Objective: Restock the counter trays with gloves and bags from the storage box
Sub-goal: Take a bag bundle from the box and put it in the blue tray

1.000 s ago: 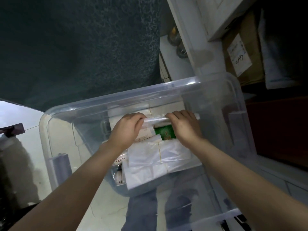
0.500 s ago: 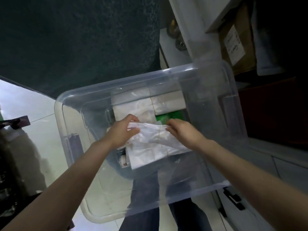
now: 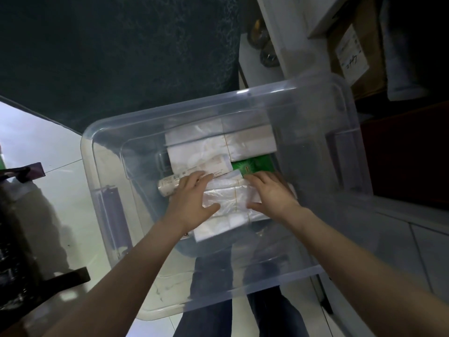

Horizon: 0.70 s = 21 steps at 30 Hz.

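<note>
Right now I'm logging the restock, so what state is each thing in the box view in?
storage box: open, no lid on, partly filled.
clear bag bundle: lying flat, pressed under both hands.
left hand: flat on the bundle, fingers spread.
right hand: flat on the bundle.
green packet: lying flat, partly covered.
roll: on its side.

Both forearms are running off the bottom edge. The left hand (image 3: 192, 203) and right hand (image 3: 272, 195) are covering much of a bundle of clear plastic bags (image 3: 226, 200), so its full outline is hiding. A green packet (image 3: 252, 165) is showing only partly behind the right fingertips. Print on the white paper-wrapped packs (image 3: 194, 154) is reading too small. The clear plastic storage box (image 3: 170, 113) is blurring whatever lies beneath it.
</note>
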Each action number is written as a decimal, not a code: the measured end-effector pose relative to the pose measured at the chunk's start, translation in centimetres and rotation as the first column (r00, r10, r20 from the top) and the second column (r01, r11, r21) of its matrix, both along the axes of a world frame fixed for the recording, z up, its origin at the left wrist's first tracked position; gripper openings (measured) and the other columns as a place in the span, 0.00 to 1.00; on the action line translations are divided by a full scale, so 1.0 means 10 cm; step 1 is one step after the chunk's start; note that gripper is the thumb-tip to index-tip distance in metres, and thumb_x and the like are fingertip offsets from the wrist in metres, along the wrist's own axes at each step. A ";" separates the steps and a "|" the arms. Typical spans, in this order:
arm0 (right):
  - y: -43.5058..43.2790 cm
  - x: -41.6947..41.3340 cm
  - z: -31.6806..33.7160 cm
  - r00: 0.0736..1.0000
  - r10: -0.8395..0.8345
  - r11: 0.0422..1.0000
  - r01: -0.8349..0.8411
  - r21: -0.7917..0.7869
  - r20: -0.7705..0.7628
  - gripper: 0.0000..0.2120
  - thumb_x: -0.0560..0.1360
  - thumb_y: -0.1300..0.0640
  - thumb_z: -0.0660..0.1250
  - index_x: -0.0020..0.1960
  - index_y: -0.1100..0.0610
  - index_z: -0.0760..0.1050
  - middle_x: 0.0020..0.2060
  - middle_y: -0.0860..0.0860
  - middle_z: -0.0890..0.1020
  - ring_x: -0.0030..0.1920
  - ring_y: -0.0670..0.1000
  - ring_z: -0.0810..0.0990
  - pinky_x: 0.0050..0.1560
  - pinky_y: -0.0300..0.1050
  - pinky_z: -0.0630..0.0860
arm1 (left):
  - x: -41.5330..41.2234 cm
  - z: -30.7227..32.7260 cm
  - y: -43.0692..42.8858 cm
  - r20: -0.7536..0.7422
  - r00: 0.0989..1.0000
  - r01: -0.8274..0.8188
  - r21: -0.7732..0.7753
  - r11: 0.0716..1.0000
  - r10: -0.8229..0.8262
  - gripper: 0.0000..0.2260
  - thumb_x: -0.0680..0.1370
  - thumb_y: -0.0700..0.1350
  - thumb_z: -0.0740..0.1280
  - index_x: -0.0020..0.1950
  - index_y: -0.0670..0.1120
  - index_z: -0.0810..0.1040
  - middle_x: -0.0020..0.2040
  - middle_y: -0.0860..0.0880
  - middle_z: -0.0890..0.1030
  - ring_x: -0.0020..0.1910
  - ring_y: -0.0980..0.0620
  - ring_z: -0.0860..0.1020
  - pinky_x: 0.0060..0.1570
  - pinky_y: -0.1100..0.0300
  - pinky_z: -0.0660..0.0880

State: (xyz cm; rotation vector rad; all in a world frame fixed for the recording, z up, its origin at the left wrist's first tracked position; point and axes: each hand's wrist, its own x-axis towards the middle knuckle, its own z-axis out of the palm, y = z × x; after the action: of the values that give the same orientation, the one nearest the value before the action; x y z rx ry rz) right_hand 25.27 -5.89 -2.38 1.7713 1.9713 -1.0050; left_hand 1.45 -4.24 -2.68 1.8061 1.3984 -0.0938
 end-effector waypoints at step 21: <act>-0.25 0.11 0.04 0.949 -0.316 0.924 0.305 -0.232 -0.009 0.34 0.64 0.46 0.76 0.66 0.46 0.66 0.64 0.56 0.67 0.65 0.59 0.64 0.65 0.57 0.70 | 0.12 0.05 -0.10 -0.169 0.977 0.112 -0.109 0.988 -0.129 0.33 0.70 0.54 0.74 0.70 0.52 0.62 0.64 0.48 0.62 0.63 0.47 0.63 0.55 0.51 0.73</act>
State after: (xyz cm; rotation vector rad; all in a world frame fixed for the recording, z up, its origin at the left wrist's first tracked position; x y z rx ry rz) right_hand 26.33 -8.43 -1.94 1.9799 1.5507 -1.3242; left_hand 2.64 -5.23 -2.21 1.8338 1.3783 -0.3883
